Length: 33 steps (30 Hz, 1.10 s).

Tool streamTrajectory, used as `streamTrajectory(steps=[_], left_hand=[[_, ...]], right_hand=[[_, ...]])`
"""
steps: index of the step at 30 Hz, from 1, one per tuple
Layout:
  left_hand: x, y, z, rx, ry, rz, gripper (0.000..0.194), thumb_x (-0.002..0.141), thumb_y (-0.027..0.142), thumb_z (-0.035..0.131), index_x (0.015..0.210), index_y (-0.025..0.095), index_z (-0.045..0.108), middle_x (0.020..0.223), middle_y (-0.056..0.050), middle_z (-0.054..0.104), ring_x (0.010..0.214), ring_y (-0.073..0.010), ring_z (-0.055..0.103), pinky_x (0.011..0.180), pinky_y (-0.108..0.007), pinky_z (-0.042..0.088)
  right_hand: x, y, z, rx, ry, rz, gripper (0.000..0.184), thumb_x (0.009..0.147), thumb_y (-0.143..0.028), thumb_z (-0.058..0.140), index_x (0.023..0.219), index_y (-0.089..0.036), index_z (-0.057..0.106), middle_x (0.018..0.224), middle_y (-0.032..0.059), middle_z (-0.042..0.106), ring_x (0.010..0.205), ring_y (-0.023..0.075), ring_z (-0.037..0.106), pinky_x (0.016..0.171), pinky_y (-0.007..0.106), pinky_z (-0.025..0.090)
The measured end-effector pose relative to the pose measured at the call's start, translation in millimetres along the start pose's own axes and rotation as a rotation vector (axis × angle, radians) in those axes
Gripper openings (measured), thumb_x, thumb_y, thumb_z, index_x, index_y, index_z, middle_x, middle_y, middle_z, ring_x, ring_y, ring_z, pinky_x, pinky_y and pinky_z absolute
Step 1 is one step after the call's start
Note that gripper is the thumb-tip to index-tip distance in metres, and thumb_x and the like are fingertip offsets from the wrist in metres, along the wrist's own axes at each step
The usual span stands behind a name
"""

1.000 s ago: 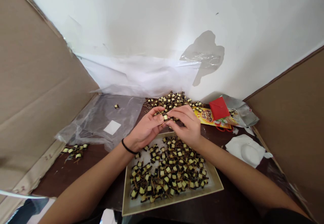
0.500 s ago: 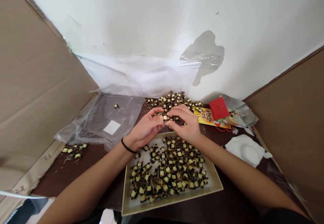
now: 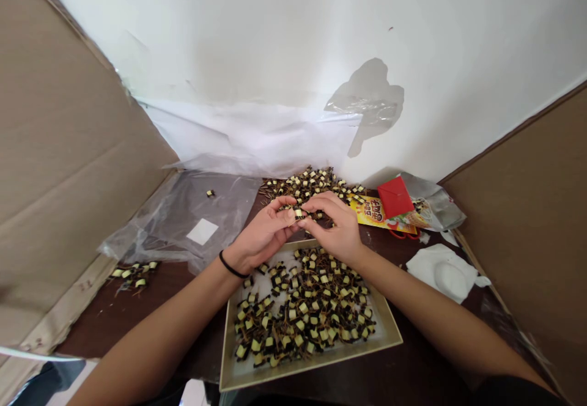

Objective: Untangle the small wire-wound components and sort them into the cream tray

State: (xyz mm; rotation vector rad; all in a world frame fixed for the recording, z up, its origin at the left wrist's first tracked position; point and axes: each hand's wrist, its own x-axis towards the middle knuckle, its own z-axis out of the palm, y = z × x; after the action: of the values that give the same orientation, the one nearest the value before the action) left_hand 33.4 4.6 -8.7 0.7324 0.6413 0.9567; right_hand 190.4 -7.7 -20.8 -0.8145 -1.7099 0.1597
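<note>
Between my two hands is a small wire-leaded coil with a yellow-taped middle and dark ends. My left hand pinches it between thumb and fingers. On its other side, the thumb and forefinger of my right hand close on the coil's end or its thin leads; which of these is too small to tell. Below my hands stands a shallow cream tray holding many similar coils in a jumble. Behind my fingers lies a heap of more such coils, partly hidden by my hands.
Clear plastic sheeting with a white paper square and one lone coil lies left. Several coils sit nearer. At right are a yellow packet, a red envelope, red-handled scissors and white crumpled packaging. Cardboard walls flank both sides.
The view has shifted very slightly. Both hands keep the same hold on the coil, with no other visible movement.
</note>
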Motion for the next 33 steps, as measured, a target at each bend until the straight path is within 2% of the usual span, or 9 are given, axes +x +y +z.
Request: streamTrajectory(steps=[5,9,13,19,24,29,33], left_hand=[[-1.3,0.9,1.0,0.01,-0.003,-0.009,0.041,0.061,0.022,0.085,0.092,0.016,0.06,0.076,0.003,0.063,0.064,-0.0054,0.059,0.066,-0.018,0.049],[-1.4,2.1,1.6,0.025,0.01,-0.008,0.033,0.065,0.021,0.082,0.089,0.015,0.06,0.074,0.003,0.063,0.064,-0.006,0.06,0.066,-0.019,0.05],[-1.2,2.4,0.6,0.018,0.009,-0.019,0.031,0.069,0.018,0.077,0.097,0.016,0.063,0.077,0.001,0.066,0.065,-0.0076,0.062,0.066,-0.02,0.051],[-2.5,3.1,0.8,0.033,-0.004,0.002,0.029,0.082,0.031,0.064,0.106,0.015,0.064,0.085,-0.006,0.072,0.074,-0.0139,0.065,0.071,-0.025,0.051],[-4.1,2.0,4.2,0.097,-0.009,0.054,0.032,0.074,0.031,0.072,0.102,0.016,0.065,0.083,-0.004,0.07,0.074,-0.0139,0.064,0.071,-0.026,0.05],[-4.5,-1.0,5.5,0.222,0.062,0.146,0.029,0.067,0.024,0.076,0.092,0.016,0.065,0.077,0.001,0.065,0.066,-0.0095,0.058,0.065,-0.022,0.045],[-3.4,-1.9,5.2,0.339,0.123,0.214,0.026,0.066,0.021,0.075,0.089,0.016,0.065,0.069,0.002,0.062,0.063,-0.0095,0.055,0.061,-0.021,0.042]], right_hand=[[0.5,-1.8,-0.4,-0.033,0.069,-0.024,0.012,0.078,-0.022,0.069,0.088,-0.02,0.063,0.08,0.0043,0.065,0.079,0.0193,0.061,0.075,0.036,0.052],[1.3,0.8,0.3,-0.044,0.036,-0.027,0.015,0.079,-0.025,0.069,0.093,-0.022,0.065,0.088,0.0058,0.067,0.085,0.0207,0.061,0.079,0.039,0.05],[1.3,2.8,1.3,-0.036,0.025,-0.005,0.013,0.077,-0.024,0.07,0.089,-0.022,0.065,0.09,0.0062,0.065,0.088,0.0213,0.06,0.081,0.039,0.049],[0.9,0.6,2.1,-0.046,0.013,-0.017,0.015,0.076,-0.019,0.067,0.088,-0.022,0.061,0.088,0.0047,0.065,0.09,0.0221,0.06,0.083,0.04,0.047],[-0.2,-0.8,2.4,-0.108,0.013,-0.056,0.012,0.077,-0.02,0.065,0.087,-0.022,0.059,0.086,0.0047,0.064,0.087,0.022,0.06,0.081,0.04,0.046],[-1.8,-0.3,2.2,-0.147,-0.011,-0.092,0.011,0.079,-0.02,0.065,0.088,-0.022,0.059,0.088,0.006,0.064,0.086,0.0218,0.058,0.078,0.039,0.045],[-1.5,2.4,2.4,-0.111,-0.047,-0.06,0.011,0.079,-0.024,0.066,0.088,-0.022,0.06,0.091,0.0063,0.064,0.09,0.0225,0.057,0.082,0.04,0.044]])
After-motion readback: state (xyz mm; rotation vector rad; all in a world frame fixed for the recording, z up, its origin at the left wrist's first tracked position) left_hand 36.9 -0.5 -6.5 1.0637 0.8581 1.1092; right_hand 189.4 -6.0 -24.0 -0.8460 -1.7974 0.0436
